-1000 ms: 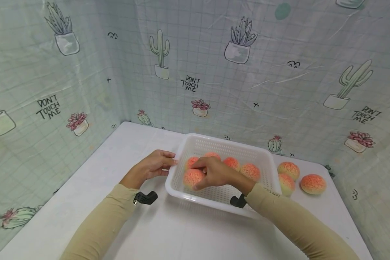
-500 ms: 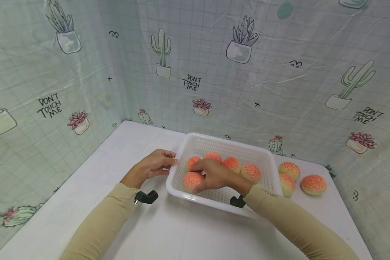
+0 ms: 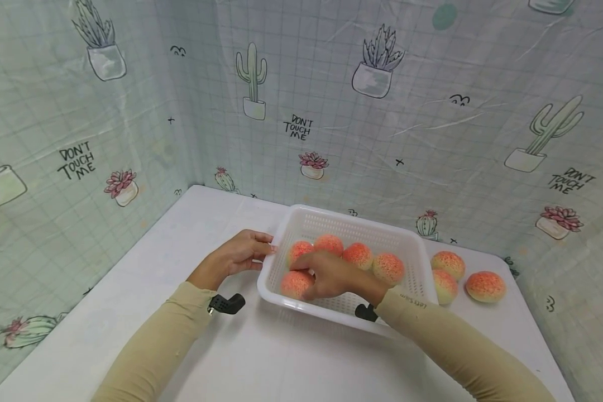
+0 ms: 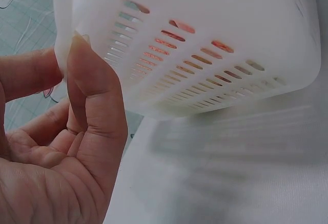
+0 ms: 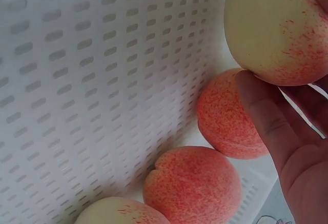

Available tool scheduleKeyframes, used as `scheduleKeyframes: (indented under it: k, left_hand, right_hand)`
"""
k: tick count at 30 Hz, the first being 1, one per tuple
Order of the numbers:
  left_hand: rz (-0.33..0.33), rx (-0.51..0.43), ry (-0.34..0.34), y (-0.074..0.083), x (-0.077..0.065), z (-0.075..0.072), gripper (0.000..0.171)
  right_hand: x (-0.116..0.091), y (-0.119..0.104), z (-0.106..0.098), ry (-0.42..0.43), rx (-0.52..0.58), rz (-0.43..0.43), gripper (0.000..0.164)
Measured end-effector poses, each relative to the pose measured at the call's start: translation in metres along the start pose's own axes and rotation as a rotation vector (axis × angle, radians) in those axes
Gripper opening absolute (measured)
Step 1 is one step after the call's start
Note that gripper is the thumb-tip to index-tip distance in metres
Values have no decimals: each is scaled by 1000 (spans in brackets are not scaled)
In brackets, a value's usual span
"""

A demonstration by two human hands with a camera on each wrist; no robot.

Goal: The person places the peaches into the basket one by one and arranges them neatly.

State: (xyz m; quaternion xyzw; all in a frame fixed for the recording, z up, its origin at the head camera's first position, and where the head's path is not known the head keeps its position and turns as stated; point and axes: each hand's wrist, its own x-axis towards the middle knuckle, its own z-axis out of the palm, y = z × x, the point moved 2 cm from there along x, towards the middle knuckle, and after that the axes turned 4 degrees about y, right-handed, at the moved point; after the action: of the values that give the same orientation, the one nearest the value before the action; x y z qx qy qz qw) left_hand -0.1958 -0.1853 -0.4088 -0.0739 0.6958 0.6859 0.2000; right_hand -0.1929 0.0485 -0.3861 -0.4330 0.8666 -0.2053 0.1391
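Note:
A white perforated plastic basket (image 3: 352, 218) stands on the table. My left hand (image 3: 241, 254) pinches its left rim between thumb and fingers; in the left wrist view the thumb (image 4: 97, 90) presses the rim's outer side. Inside the basket, at the near left corner, my right hand (image 3: 329, 273) holds a peach (image 3: 295, 285) with a yellowish base and red-speckled skin. The right wrist view shows that peach (image 5: 277, 32) between fingers and thumb. Behind it in the basket lie several more peaches, among them one at the left (image 3: 300, 251) and one at the right (image 3: 388, 268).
Three peaches lie on the table right of the basket: one at the back (image 3: 448, 263), one against the basket's right side (image 3: 444, 286) and one farther right (image 3: 485, 286). A white table (image 3: 291, 357) bears everything. Cactus-printed curtains (image 3: 331, 128) stand behind and at both sides.
My right hand has moved the held peach slightly down and toward the near left corner of the basket. My left hand stays on the rim. The head view has shifted slightly.

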Motion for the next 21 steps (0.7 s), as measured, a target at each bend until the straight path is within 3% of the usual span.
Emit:
scheduleKeyframes:
  k: [21]
  left_hand:
    - [2,8,9,-1,1,-1,44]
  right_hand:
    - [4,-4,2,-29,-76,-57,49]
